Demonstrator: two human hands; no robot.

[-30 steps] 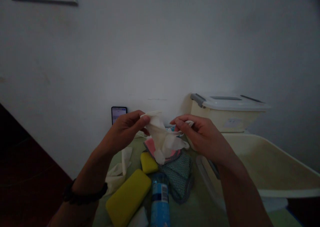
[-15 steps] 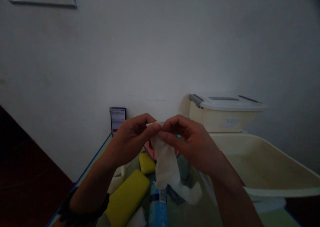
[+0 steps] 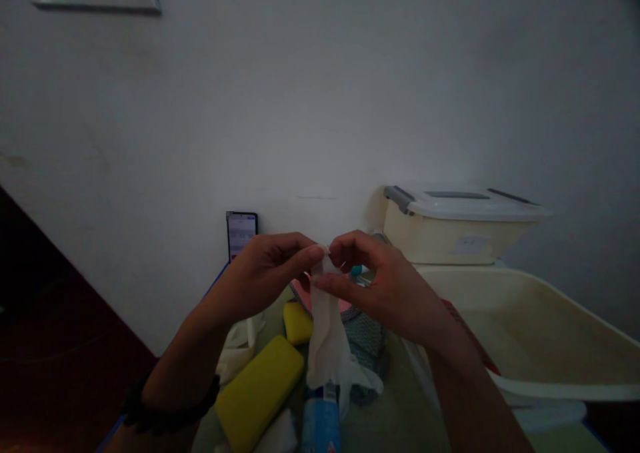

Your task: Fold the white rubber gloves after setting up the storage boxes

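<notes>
A thin, limp white glove (image 3: 327, 340) hangs between my hands, its finger-like ends dangling downward. My left hand (image 3: 273, 270) pinches its top edge between thumb and fingers. My right hand (image 3: 373, 273) has its thumb pressed on the glove just below that edge, with the fingers curled behind and above. Under the glove stands a blue can or bottle (image 3: 321, 426), its upper part partly covered. Left of it lie a yellow sponge-like block (image 3: 260, 393) and a smaller yellow piece (image 3: 297, 323).
Behind the hands are a pink item (image 3: 350, 310) and a grey-green cloth (image 3: 367, 340). A phone (image 3: 243, 233) leans on the wall. At the right sit a cream basin (image 3: 530, 386) and a lidded storage box (image 3: 450, 236). A white item (image 3: 240, 353) lies at the left.
My right thumb has moved slightly down the glove and the right fingers have parted more from the thumb. The glove's lower end has swung and spread. The view has shifted slightly left.
</notes>
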